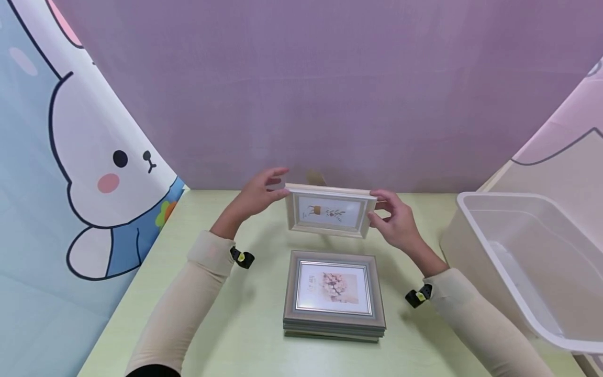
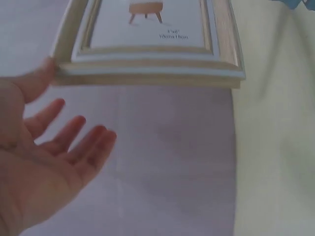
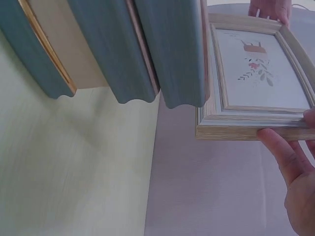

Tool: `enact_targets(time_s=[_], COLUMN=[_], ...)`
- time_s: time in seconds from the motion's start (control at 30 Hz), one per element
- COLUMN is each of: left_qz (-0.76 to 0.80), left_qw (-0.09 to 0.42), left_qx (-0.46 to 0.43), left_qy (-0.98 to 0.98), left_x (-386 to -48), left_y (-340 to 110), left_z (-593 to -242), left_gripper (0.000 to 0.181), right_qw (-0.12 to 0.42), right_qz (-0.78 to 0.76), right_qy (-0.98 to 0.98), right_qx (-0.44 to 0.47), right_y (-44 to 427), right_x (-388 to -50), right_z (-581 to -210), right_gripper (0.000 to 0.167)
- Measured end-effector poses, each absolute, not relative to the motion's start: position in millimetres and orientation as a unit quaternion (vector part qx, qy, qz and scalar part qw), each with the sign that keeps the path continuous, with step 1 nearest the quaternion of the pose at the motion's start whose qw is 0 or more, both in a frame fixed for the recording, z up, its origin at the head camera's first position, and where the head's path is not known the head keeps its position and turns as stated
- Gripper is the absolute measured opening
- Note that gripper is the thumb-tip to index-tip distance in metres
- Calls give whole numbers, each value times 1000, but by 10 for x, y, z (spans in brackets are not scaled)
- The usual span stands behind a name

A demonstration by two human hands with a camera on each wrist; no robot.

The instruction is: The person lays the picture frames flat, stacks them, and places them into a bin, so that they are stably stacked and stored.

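Head view: at the stack's (image 1: pixel 334 293) 12 o'clock, your right hand (image 1: pixel 397 221) pinches the pale frame (image 1: pixel 328 211); your left hand (image 1: pixel 259 196) lies relaxed, thumb touching 9 o'clock. Likely light, rigid, fragile; grip edges.

Cream-and-white picture frame (image 1: pixel 328 211), grey frame stack (image 1: pixel 334 288), mauve backdrop (image 1: pixel 330 94), rabbit-print blue sheet (image 1: pixel 94 173).
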State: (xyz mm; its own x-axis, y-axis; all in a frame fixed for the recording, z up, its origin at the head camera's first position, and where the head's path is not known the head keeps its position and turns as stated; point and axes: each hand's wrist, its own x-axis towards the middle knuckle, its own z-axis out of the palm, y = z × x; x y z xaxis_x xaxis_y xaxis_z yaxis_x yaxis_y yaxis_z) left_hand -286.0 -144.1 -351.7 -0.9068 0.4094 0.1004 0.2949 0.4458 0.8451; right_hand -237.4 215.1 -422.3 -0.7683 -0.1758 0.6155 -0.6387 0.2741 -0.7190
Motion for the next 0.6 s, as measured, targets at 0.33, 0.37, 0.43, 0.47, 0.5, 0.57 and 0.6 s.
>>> enact_targets(time_s=[0.33, 0.37, 0.43, 0.47, 0.5, 0.57, 0.6], left_qz=[560, 566, 581, 589, 595, 611, 620], left_qw=[137, 142, 156, 164, 173, 191, 202], left_qx=[260, 267, 279, 285, 288, 295, 296], left_qy=[774, 767, 749, 738, 730, 710, 698], left_x=[-3037, -3048, -3071, -3082, -3091, -3115, -3126], left_y=[-1533, -1536, -1541, -1540, -1540, -1537, -1532], left_z=[-3628, -3639, -3667, -3681, -3697, -3733, -3747], left_gripper=[77, 79, 85, 89, 94, 106, 112], right_qw=[208, 207, 205, 204, 203, 202, 203], right_qz=[551, 553, 558, 561, 562, 563, 563], right_qy=[-764, -763, -760, -758, -756, -754, -753], right_qx=[262, 262, 263, 265, 267, 271, 273], right_y=[2160, 2157, 2151, 2147, 2144, 2139, 2136], right_x=[-2358, -2354, -2345, -2337, -2328, -2319, -2316], right_z=[-4235, -4235, -4235, -4232, -4229, -4227, -4226], right_gripper=[51, 51, 50, 50, 49, 49, 49])
